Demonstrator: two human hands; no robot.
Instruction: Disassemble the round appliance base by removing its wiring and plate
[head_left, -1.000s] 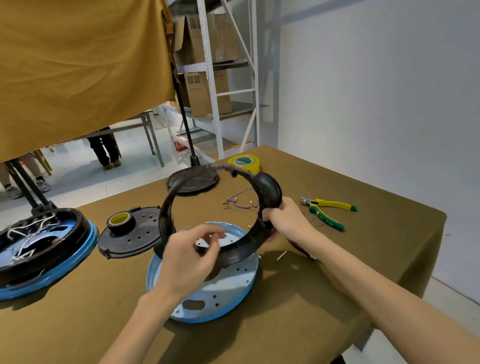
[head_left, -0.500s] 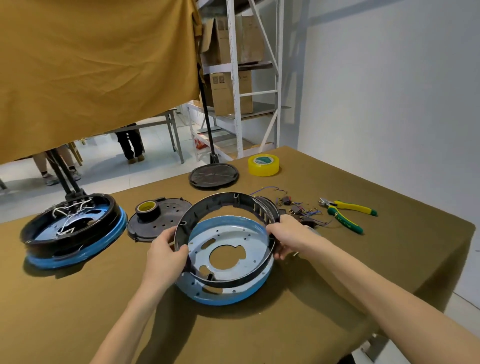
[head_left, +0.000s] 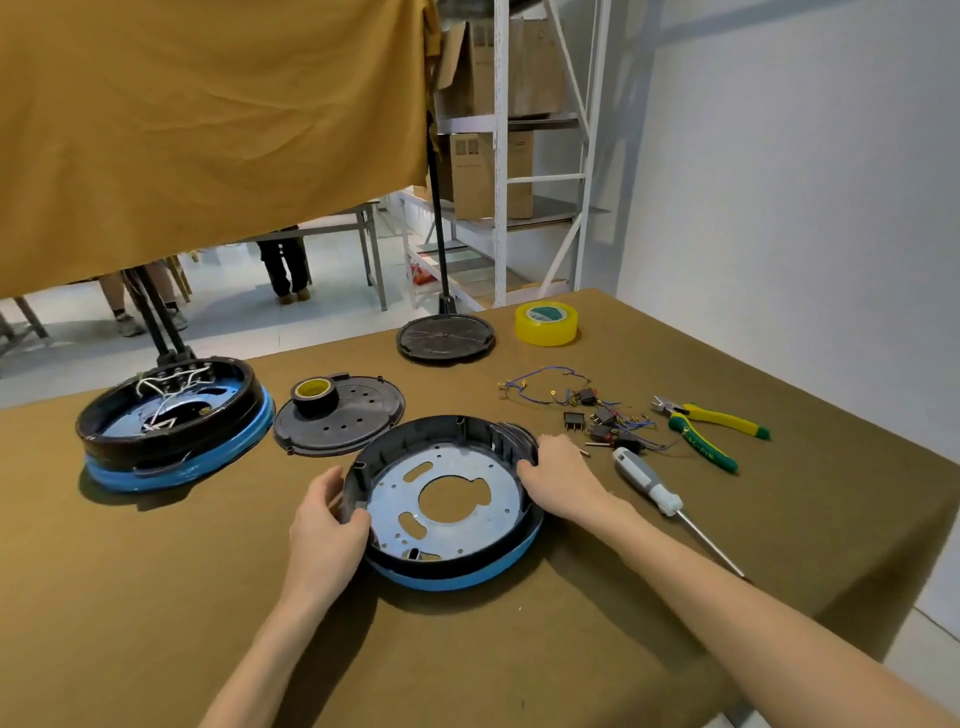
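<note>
A round appliance base lies in front of me: a black plastic ring (head_left: 415, 434) seated on a blue-rimmed shell (head_left: 457, 577), with a silver perforated metal plate (head_left: 457, 467) inside. My left hand (head_left: 324, 525) grips the ring's left rim. My right hand (head_left: 558, 480) holds its right rim. A bundle of removed blue wires and small black switches (head_left: 587, 408) lies loose to the right. No wiring shows inside this base.
A second base (head_left: 171, 421) with white wires stands at the left. A black cover (head_left: 345, 415) carries a black tape roll. A black disc (head_left: 445, 338), yellow tape (head_left: 545, 323), pliers (head_left: 709, 428) and a screwdriver (head_left: 654, 491) lie around. The table edge is at right.
The black ring was held up tilted above the blue shell; both hands lowered it flat onto the shell. The view shifted, revealing the wires and screwdriver.
</note>
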